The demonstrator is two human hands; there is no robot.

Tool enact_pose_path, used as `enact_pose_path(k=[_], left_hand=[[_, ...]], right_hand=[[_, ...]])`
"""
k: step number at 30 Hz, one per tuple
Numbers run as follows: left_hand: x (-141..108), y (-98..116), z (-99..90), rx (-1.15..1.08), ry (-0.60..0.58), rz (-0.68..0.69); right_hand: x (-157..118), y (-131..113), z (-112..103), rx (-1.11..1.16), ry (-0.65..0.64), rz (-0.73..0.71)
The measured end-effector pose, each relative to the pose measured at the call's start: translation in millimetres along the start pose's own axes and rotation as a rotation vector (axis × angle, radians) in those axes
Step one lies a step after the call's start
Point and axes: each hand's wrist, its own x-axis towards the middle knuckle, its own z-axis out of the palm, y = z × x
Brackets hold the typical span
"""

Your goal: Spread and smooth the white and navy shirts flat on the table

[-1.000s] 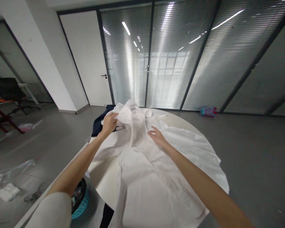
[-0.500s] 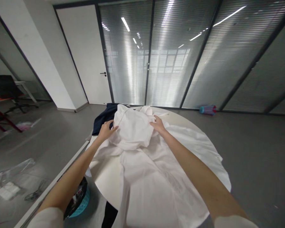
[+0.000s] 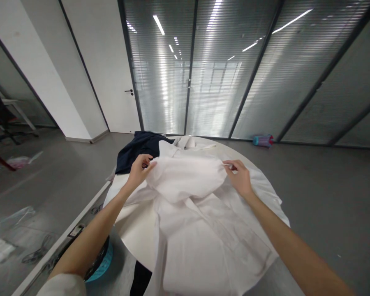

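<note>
From the head view, our left hand (image 3: pixel 138 170) and right hand (image 3: pixel 241 177) each pinch an edge of the white shirt (image 3: pixel 191 205), grip closed on cloth, holding a folded-over part between them. The shirt lies spread across the round bench (image 3: pixel 132 222); a dark garment (image 3: pixel 138 149), perhaps a jacket, sits behind it.

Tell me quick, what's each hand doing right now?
Left hand: closed, pinching the left edge of the white shirt.
Right hand: closed, pinching the shirt's right edge, stretching the fabric over the round table.
</note>
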Motion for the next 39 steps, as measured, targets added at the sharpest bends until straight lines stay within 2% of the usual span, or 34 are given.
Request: enact_pose_path(k=[2, 4, 5, 7, 8, 10, 12, 14, 16, 18, 20, 21, 23, 24, 26, 29, 31, 33, 35, 37, 39], left_hand=[[-4.8, -7.1, -2.6, 0.086, -0.091, -0.105], [-9.5, -13.0, -3.6, 0.118, -0.237, -0.299], [-11.7, -14.3, -3.0, 0.094, -0.331, -0.402], [-15.2, -12.6, 1.2, 0.006, -0.521, -0.525], [-16.1, -9.4, 4.7, -0.027, -0.59, -0.521], [-15.2, 1.4, 14.0, -0.038, -0.61, -0.405], [-11.4, 17.5, 25.5, -0.004, -0.474, -0.218], [-8.5, 38.3, 38.9, 0.007, -0.321, -0.005], [-11.9, 61.9, 53.9, -0.012, -0.282, 0.257], [-24.3, 84.8, 68.8, -0.015, -0.384, 0.565], [-43.0, 102.5, 79.5, 0.027, -0.528, 0.824], [-52.7, 108.4, 82.0, 0.055, -0.592, 0.909], [-69.1, 112.5, 80.3, 0.076, -0.66, 0.956], [-74.8, 110.8, 76.8, 0.059, -0.67, 0.925], [-80.4, 100.3, 67.9, -0.027, -0.62, 0.776], [-78.3, 72.9, 62.5, -0.207, -0.399, 0.41], [-73.6, 53.5, 68.9, -0.302, -0.308, 0.132], [-68.7, 39.2, 80.2, -0.392, -0.362, -0.138], [-64.7, 32.8, 91.5, -0.528, -0.527, -0.34], [-62.2, 33.4, 99.6, -0.643, -0.703, -0.419], [-61.1, 38.2, 105.0, -0.614, -0.78, -0.419]], right_hand=[[-12.9, 30.0, -9.1, -0.158, -0.211, 0.117], [-25.1, 50.1, -15.4, -0.336, -0.415, 0.165], [-30.4, 54.3, -17.3, -0.42, -0.473, 0.162], [-37.6, 50.1, -18.4, -0.533, -0.477, 0.117], [-38.5, 42.3, -17.6, -0.539, -0.445, 0.079], [-33.8, 18.8, -13.6, -0.409, -0.381, -0.009], [-20.6, -9.4, -7.1, -0.155, -0.346, -0.045], [-1.6, -35.5, 0.6, 0.08, -0.33, 0.03], [19.0, -54.1, 9.5, 0.216, -0.304, 0.17], [36.6, -63.1, 20.6, 0.286, -0.286, 0.25], [47.3, -63.5, 34.4, 0.333, -0.29, 0.268], [49.5, -61.5, 41.8, 0.348, -0.297, 0.277], [49.0, -55.8, 55.0, 0.362, -0.303, 0.333], [47.2, -53.0, 59.8, 0.369, -0.294, 0.377], [42.7, -48.6, 62.9, 0.434, -0.221, 0.425], [37.8, -43.8, 49.6, 0.654, 0.031, 0.392], [33.9, -38.5, 31.5, 0.784, 0.185, 0.36], [25.5, -29.0, 10.5, 0.814, 0.262, 0.367], [10.5, -14.6, -10.2, 0.732, 0.281, 0.4], [-9.8, 3.5, -29.2, 0.611, 0.252, 0.442], [-31.4, 22.7, -46.7, 0.58, 0.197, 0.487]])
